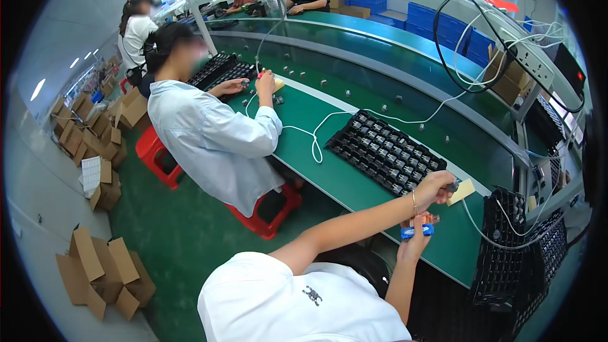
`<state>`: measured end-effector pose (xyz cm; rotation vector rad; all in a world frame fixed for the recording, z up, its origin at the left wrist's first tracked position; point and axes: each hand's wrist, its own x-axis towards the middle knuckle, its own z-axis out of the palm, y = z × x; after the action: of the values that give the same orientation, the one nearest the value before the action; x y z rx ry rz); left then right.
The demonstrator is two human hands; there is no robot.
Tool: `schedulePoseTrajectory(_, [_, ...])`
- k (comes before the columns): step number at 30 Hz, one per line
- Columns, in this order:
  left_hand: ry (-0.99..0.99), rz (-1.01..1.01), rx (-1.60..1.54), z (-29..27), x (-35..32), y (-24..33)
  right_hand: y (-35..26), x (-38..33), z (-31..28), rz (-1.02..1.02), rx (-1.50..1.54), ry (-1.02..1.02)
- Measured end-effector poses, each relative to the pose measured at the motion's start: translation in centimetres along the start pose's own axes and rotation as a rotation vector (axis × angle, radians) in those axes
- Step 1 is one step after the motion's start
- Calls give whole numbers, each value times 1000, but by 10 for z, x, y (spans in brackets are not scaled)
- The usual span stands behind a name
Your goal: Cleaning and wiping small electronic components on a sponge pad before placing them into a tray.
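Observation:
My left hand reaches over the front of the green bench with its fingers closed on a small dark part. A pale yellow block lies right beside those fingers. Nearer my body, below the left wrist, my right hand is closed around a blue and orange object, whose exact kind I cannot make out. Left of my hands, a black compartment tray rests on the bench, filled with rows of small metallic and dark parts.
More black trays are stacked at the right. A white cable crosses the green bench top. Small parts sit along the conveyor belt behind. A co-worker sits at the left on a red stool. Cartons stand on the floor.

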<state>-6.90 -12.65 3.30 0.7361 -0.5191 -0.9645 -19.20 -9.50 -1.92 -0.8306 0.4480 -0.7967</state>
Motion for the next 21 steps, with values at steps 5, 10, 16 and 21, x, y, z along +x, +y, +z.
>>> schedulePoseTrajectory(5, [-92,-1,419,-38,22,3,-21,25,-44,-78,-227,3])
schedulePoseTrajectory(10, [-161,132,440,-67,58,1,-74,98,-56,-416,-397,-96])
schedulePoseTrajectory(16, [-168,114,483,-73,65,-8,-99,177,-29,-206,-361,-354])
schedulePoseTrajectory(21, [-175,135,474,-72,57,-12,-76,192,-58,-148,-319,-331])
